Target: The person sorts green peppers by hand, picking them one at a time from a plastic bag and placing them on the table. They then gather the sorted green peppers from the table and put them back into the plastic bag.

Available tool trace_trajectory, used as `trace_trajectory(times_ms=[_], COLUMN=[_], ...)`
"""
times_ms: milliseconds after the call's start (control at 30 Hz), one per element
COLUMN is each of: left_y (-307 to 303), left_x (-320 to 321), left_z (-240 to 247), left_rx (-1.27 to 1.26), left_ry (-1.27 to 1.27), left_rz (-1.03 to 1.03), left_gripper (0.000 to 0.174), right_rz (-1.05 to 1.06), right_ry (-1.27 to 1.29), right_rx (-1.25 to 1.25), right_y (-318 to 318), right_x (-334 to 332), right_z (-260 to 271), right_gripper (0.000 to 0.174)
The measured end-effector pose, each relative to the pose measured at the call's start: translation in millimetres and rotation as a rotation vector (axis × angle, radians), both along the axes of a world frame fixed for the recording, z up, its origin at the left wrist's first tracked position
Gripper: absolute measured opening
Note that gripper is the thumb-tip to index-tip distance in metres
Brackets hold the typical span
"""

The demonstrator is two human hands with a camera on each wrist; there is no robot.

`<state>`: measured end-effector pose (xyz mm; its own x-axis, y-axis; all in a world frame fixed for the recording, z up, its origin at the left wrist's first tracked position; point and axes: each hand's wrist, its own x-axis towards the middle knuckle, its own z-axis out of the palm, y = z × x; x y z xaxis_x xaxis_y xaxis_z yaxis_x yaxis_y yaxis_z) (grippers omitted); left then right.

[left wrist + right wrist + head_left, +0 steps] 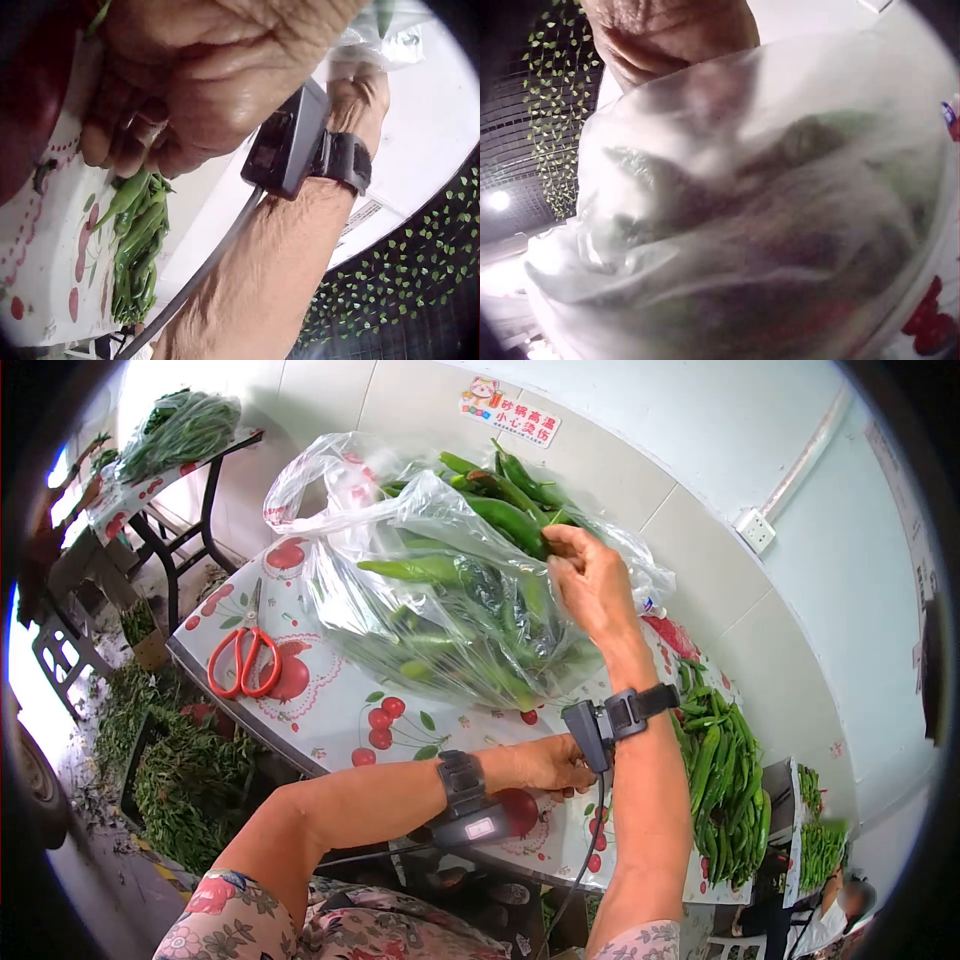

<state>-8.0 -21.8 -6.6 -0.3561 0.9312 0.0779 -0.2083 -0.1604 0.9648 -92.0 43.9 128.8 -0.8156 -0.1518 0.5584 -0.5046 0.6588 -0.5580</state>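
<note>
At the mouth of a clear plastic bag (430,650), my right hand (595,580) pinches the near end of a long green pepper (505,523) among others. More green peppers show through the plastic, which covers much of the right wrist view. My left hand (550,763) is low over the table near its front edge, its fingers (124,135) loosely curled and nothing visible held in them. Beyond it to the right lies a heap of green peppers (725,780), also behind the hand in the left wrist view.
Red-handled scissors (245,660) lie left of the bag on the cherry-patterned table (310,725). A tiled wall (740,620) rises behind. Leafy greens (190,790) fill the floor at left. A side table (150,485) bears another bagged bundle (180,435). A person (830,915) is at far right.
</note>
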Motion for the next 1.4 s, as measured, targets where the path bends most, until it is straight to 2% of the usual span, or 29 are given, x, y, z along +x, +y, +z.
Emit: trace_trajectory(times_ms=[100, 200, 233, 333, 467, 567, 667, 767, 867, 900, 1000, 1100, 1200, 1333, 1400], left_y=[-0.8, -3.1, -4.5, 1.6, 2.9, 6.2, 3.9, 3.1, 3.4, 3.5, 3.0, 3.5, 3.6, 3.8, 1.9], left_x=[1.1, -1.0, -0.5, -2.2, -5.0, -9.1, -9.5, -8.8, -9.4, -10.0, -9.8, -10.3, -10.4, -10.9, -8.9], left_z=[-2.2, 8.5, 11.6, 6.5, 7.6, -0.7, 3.1, 3.9, 4.2, 2.9, 3.2, 2.6, 2.1, 2.1, 6.2], left_rx=[0.041, -0.144, -0.106, -0.132, -0.170, -0.162, -0.177, -0.180, -0.183, -0.172, -0.168, -0.172, -0.170, -0.177, -0.172], left_ry=[0.058, 0.107, 0.141, 0.083, 0.118, 0.179, 0.199, 0.212, 0.217, 0.215, 0.208, 0.210, 0.225, 0.237, 0.255], left_rz=[0.051, 0.036, 0.045, 0.051, 0.019, -0.003, -0.011, -0.002, -0.002, -0.006, -0.007, -0.004, -0.004, -0.012, 0.000], left_gripper=[0.013, 0.013, 0.016, 0.019, 0.026, 0.033, 0.033, 0.034, 0.034, 0.034, 0.035, 0.035, 0.035, 0.035, 0.038], right_rz=[0.111, 0.174, 0.185, 0.038, -0.079, -0.339, -0.434, -0.621, -0.630, -0.711, -0.743, -0.791, -0.681, -0.442, -0.365], right_ry=[-0.062, -0.169, -0.213, -0.082, -0.184, -0.350, -0.421, -0.613, -0.662, -0.711, -0.676, -0.668, -0.553, -0.647, -0.619], right_rx=[-0.051, -0.159, -0.205, -0.067, -0.284, -0.169, 0.081, 0.171, 0.354, 0.341, 0.399, -0.022, -0.327, -0.489, -0.418], right_y=[-4.3, -0.1, 3.0, 28.7, 87.6, 138.8, 188.8, 199.0, 211.1, 195.5, 206.5, 202.3, 204.5, 183.9, 167.0], right_x=[1.9, 18.0, 26.6, 45.6, 89.1, 125.9, 158.8, 189.5, 204.9, 206.2, 206.6, 208.4, 210.5, 206.1, 200.6], right_z=[-2.0, -0.1, 0.2, -2.0, -2.0, -14.3, -49.2, -69.3, -94.2, -86.9, -97.6, -88.9, -86.2, -79.7, -80.4], right_gripper=[0.030, 0.027, 0.026, 0.027, 0.030, 0.035, 0.040, 0.046, 0.054, 0.056, 0.047, 0.032, 0.022, 0.024, 0.027])
